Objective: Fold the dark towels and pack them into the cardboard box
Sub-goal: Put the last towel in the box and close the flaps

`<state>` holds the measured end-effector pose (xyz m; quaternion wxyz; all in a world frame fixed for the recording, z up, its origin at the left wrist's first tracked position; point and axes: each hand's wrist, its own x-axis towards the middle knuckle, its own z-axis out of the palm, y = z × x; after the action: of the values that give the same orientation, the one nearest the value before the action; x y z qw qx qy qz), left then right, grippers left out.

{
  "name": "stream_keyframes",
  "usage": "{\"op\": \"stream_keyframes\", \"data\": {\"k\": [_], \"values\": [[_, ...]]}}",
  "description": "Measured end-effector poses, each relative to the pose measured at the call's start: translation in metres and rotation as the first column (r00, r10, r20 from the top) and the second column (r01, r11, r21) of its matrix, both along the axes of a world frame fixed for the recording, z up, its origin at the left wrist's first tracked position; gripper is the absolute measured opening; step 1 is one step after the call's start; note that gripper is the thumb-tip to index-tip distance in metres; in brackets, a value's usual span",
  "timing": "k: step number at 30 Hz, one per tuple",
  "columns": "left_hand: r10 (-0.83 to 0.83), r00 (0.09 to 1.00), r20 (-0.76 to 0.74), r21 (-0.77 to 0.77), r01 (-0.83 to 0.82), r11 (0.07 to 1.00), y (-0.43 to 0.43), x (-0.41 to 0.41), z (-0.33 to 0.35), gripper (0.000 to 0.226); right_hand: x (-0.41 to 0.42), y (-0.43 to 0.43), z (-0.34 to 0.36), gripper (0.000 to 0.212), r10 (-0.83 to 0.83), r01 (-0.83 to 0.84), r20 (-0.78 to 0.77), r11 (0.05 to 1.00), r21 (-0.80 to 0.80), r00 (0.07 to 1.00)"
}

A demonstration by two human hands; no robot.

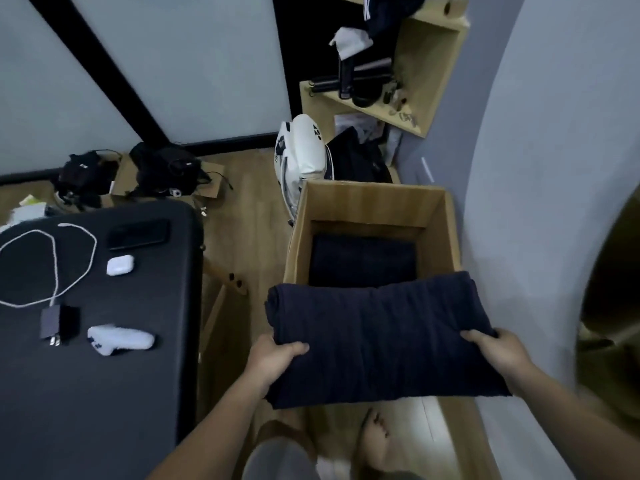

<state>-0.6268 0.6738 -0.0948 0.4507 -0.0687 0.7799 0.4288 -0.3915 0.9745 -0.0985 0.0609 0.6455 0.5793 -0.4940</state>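
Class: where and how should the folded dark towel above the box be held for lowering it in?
Grip the folded towel at its two short ends, from the near side, as the left hand and right hand do; it is long and limp, so end support stops sagging.

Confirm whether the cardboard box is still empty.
No: a folded dark towel already lies at the bottom of the cardboard box.

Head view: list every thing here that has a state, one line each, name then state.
Cardboard box: open, flaps up, standing on the floor.
Towel in the box: folded, lying flat at the bottom.
Held towel: folded, above the box's near edge, not yet inside.
Left hand: closed on the held towel's left end.
Right hand: closed on its right end.
Earbud case: shut, on the dark table.
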Motion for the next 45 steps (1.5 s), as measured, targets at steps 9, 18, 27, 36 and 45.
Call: {"op": "stream_keyframes", "data": {"k": [9,18,27,36,45], "values": [[-0.129,0.991,-0.022,-0.035,0.128,0.991,0.162,-0.146,-0.108,0.056,-0.112,0.11,-0.094,0.042,-0.024,0.019,0.086,0.998,0.06,0.996],[-0.115,0.98,-0.164,-0.168,0.087,0.982,0.282,-0.251,-0.348,0.067,-0.215,0.231,-0.344,0.061,0.009,-0.008,0.066,1.0,-0.016,0.998],[-0.872,0.479,-0.1,-0.606,0.666,0.435,0.281,-0.213,-0.461,0.089,-0.21,0.189,-0.436,0.06,0.281,-0.281,0.084,0.96,-0.009,0.956],[-0.475,0.808,-0.349,-0.37,0.346,0.862,0.257,-0.218,-0.33,0.063,-0.204,0.218,-0.315,0.049,-0.048,0.084,-0.177,0.977,0.198,0.983],[-0.572,0.57,-0.59,-0.533,0.257,0.806,0.144,-0.185,-0.259,0.068,-0.073,0.19,-0.219,0.068,-0.062,0.02,0.215,0.981,0.193,0.975]]}}
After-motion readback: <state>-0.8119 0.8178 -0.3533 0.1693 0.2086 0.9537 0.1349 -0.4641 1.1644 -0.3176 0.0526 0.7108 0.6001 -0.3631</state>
